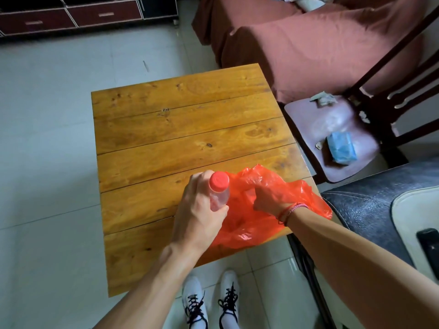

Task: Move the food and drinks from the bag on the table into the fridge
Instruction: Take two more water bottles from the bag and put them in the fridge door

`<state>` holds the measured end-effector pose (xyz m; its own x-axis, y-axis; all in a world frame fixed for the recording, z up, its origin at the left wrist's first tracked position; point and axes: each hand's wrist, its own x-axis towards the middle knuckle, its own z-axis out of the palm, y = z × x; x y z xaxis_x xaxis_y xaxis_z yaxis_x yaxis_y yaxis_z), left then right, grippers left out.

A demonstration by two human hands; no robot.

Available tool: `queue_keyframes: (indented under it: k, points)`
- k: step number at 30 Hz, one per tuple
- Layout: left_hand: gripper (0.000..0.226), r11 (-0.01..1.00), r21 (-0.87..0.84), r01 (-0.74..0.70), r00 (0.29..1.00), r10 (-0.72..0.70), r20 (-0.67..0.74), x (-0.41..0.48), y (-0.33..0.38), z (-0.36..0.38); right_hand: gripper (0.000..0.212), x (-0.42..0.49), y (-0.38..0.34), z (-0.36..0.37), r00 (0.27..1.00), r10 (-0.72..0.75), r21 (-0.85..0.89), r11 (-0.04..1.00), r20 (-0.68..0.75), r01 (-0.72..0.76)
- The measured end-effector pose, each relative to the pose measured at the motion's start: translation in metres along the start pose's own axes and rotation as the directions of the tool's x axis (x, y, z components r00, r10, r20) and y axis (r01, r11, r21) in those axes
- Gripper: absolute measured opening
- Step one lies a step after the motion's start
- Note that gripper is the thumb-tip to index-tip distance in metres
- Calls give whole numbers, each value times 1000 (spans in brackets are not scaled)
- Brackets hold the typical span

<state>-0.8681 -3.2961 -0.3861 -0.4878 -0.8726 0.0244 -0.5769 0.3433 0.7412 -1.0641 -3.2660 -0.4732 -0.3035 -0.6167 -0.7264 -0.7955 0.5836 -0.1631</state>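
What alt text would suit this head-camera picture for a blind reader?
A person's left hand grips a clear bottle with a red cap over a wooden table, while the right hand holds an orange plastic bag lying at the table's near right corner. A chair with a blue packet stands alongside.

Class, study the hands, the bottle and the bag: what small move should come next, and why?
Probably lift the bottle straight up and clear of the orange bag. The left hand grips it below its red cap, upright at the bag's edge, and the right hand grips the plastic, which should steady the bag on the table.
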Motion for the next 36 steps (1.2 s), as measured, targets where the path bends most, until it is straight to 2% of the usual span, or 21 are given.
queue_keyframes:
  k: [3,6,8,11,15,19,22,24,26,27,29,33,36]
  points:
    - [72,1000,24,-13,1000,13,12,-4,3,-2,53,-9,2,-9,999,-21,19,1000,-50,22]
    - [73,1000,10,-17,1000,17,10,-5,3,-4,72,-10,4,-18,998,-40,11,999,-54,41]
    - [73,1000,14,-26,1000,26,9,-6,4,-6,62,-12,1,-28,991,-51,-55,997,-123,45]
    - [73,999,21,-44,999,44,22,-6,4,-11,56,-12,-1,-42,994,-25,-74,997,-105,17]
    - [73,996,51,-69,997,66,48,-6,4,-16,90,-5,-1,-52,994,-48,-42,998,-101,44]
    - [73,991,64,-114,987,106,119,-10,-2,-15,79,-6,-5,-42,994,-103,-93,991,-28,100]
    - [71,995,35,-92,982,85,170,-18,-7,-10,83,-5,-5,-31,970,-209,-164,968,-125,188]
    - [69,997,41,-72,979,62,193,-22,-11,-8,75,-7,-3,-29,938,-303,-179,945,-170,273]
    - [66,996,41,-81,970,69,231,-26,-14,-5,52,-12,-3,-29,928,-293,-105,956,-232,275]
    - [62,996,34,-87,962,75,264,-28,-14,-3,47,-14,-5,-30,930,-266,-54,964,-255,261]
    - [52,995,11,-100,940,91,329,-32,-13,0,55,-13,-7,-32,928,-254,5,964,-272,265]
    - [38,994,-28,-103,896,105,431,-38,-7,7,59,-18,-12,-43,920,-282,-33,958,-273,284]
    - [40,995,-41,-95,828,101,552,-28,-3,10,50,-21,-17,-49,919,-305,-13,950,-250,312]
